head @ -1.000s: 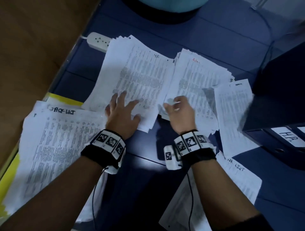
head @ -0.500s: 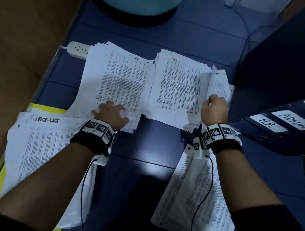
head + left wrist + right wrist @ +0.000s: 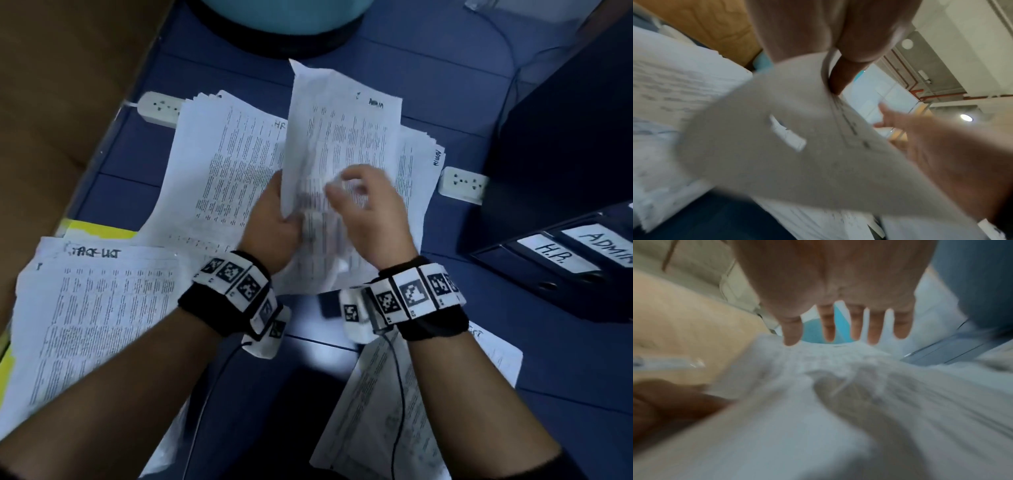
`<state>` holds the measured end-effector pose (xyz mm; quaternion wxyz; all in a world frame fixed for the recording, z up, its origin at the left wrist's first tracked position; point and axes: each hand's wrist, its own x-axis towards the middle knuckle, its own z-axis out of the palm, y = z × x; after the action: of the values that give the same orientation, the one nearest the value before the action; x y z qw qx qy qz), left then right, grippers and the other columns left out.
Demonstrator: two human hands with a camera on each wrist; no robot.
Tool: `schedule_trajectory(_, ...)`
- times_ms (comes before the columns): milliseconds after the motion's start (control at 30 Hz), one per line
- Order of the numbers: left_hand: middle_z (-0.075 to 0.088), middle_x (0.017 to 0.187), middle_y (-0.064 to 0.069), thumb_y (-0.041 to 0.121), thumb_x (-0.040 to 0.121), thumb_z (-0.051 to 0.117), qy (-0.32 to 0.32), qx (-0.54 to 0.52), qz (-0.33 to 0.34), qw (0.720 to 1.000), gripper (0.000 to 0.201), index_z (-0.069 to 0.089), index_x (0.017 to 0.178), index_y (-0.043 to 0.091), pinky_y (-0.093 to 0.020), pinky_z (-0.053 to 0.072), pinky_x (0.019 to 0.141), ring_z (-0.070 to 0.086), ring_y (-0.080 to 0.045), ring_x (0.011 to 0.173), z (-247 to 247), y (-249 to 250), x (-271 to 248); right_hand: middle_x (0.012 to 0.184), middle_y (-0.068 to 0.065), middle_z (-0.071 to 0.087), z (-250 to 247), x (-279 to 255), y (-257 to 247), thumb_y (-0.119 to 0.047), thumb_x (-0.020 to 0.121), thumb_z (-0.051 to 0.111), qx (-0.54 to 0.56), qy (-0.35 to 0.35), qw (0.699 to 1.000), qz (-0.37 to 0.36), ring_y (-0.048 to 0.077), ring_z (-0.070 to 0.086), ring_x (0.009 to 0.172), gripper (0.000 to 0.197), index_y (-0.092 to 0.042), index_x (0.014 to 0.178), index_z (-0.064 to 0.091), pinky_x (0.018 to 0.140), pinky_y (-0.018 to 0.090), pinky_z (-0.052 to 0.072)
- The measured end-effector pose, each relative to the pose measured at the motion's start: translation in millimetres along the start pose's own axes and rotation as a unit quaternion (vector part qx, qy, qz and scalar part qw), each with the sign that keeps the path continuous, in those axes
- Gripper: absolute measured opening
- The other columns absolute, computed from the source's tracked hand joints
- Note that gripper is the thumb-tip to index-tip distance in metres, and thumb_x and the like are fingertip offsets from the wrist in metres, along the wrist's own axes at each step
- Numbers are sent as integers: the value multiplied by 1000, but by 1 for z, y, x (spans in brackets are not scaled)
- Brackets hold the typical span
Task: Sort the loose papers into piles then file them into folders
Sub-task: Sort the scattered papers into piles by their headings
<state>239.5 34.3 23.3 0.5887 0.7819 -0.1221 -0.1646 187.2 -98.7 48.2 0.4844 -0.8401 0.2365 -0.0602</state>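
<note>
In the head view my left hand (image 3: 274, 219) grips the lower left edge of a sheaf of printed sheets marked ADMIN (image 3: 342, 130), raised and tilted over the piles. My right hand (image 3: 366, 205) hovers over the sheaf's face, blurred. The right wrist view shows the fingers (image 3: 873, 331) straight and spread above the paper (image 3: 818, 402). The left wrist view shows my thumb (image 3: 840, 76) pinching the curled sheaf (image 3: 777, 146). Below lie the HR pile (image 3: 233, 164) and the Admin pile (image 3: 418, 178). Dark folders labelled H.R. (image 3: 555, 257) and ADMIN (image 3: 606, 243) lie at the right.
A task-list pile (image 3: 96, 325) lies on a yellow folder (image 3: 99, 229) at the left, and another pile (image 3: 394, 411) near the front. Power strips (image 3: 157, 106) (image 3: 462, 183) flank the piles. A dark box (image 3: 565, 120) stands right, a teal round object (image 3: 284, 17) at the back.
My left hand left the HR pile and came to the middle. The right hand carried the sheets in from the right; the left now holds them raised and the right has opened.
</note>
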Motion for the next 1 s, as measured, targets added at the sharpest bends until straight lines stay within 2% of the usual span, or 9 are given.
schedule_trajectory(67, 59, 98, 5, 1, 89, 59, 6, -3, -23, 1000, 44, 45, 130, 12, -8, 49, 64, 61, -4, 85, -2, -4, 6, 134, -2, 46, -20, 4, 26, -39, 88, 68, -27, 76, 995, 58, 10, 43, 117, 45, -23, 125, 50, 95, 23, 39)
schedule_trajectory(133, 58, 106, 0, 7, 88, 63, 10, 3, -32, 999, 48, 43, 131, 12, -12, 49, 71, 59, -13, 96, 0, -8, 13, 131, 2, 50, -33, 5, 41, -33, 89, 69, 37, 59, 988, 141, 15, 51, 109, 53, -27, 133, 41, 84, 26, 47)
schedule_trajectory(267, 55, 107, 12, 8, 87, 65, 27, -17, -59, 998, 67, 32, 143, 22, -11, 49, 77, 58, 3, 93, 9, -18, 30, 99, 6, 56, -35, 19, 61, -6, 91, 60, 108, 109, 977, 148, 8, 52, 61, 28, -26, 109, 50, 52, 24, 47)
schedule_trajectory(400, 37, 143, -1, 9, 87, 65, -30, 106, -41, 993, 79, 20, 149, 30, -35, 37, 106, 40, -17, 129, 16, -35, 40, 97, 1, 55, -40, 55, 84, -1, 90, 58, 49, 202, 964, 168, -1, 47, 51, 20, -19, 98, 53, 40, 9, 34)
schedule_trajectory(467, 20, 155, -1, 21, 88, 63, -85, 271, -16, 959, 72, 26, 148, 32, -48, 18, 116, 17, -20, 143, 20, -46, 45, 103, 5, 57, -37, 69, 99, -5, 90, 61, -11, 177, 966, 191, 12, 54, 65, 23, -19, 106, 54, 47, 12, 40)
schedule_trajectory(533, 11, 159, 1, 34, 89, 60, -146, 395, -25, 907, 65, 30, 146, 35, -54, 7, 115, 3, -23, 147, 24, -61, 50, 125, 12, 53, -30, 73, 115, -18, 87, 69, -96, 146, 954, 242, 26, 58, 100, 48, -19, 129, 46, 78, 25, 49)
schedule_trajectory(600, 5, 160, 2, 42, 90, 56, -191, 453, -29, 870, 61, 32, 145, 37, -55, 3, 115, -3, -25, 147, 28, -77, 51, 147, 15, 36, -25, 72, 128, -36, 81, 74, -155, 147, 928, 306, 34, 35, 132, 80, -16, 145, 30, 105, 46, 35)
schedule_trajectory(833, 0, 161, 4, 48, 87, 58, -209, 479, -24, 852, 67, 29, 146, 38, -54, 1, 115, -9, -25, 147, 32, -93, 48, 120, 11, 62, -29, 92, 124, -29, 87, 69, 6, 96, 921, 378, 26, 63, 104, 54, 1, 128, 52, 67, 27, 43)
schedule_trajectory(1000, 9, 160, 4, 43, 86, 63, -192, 366, -50, 909, 67, 32, 145, 34, -50, 1, 116, -3, -17, 148, 23, -91, 49, 112, -3, 69, -43, 78, 107, -8, 75, 70, 97, 97, 955, 262, 22, 66, 105, 45, -19, 118, 61, 89, 37, 54)
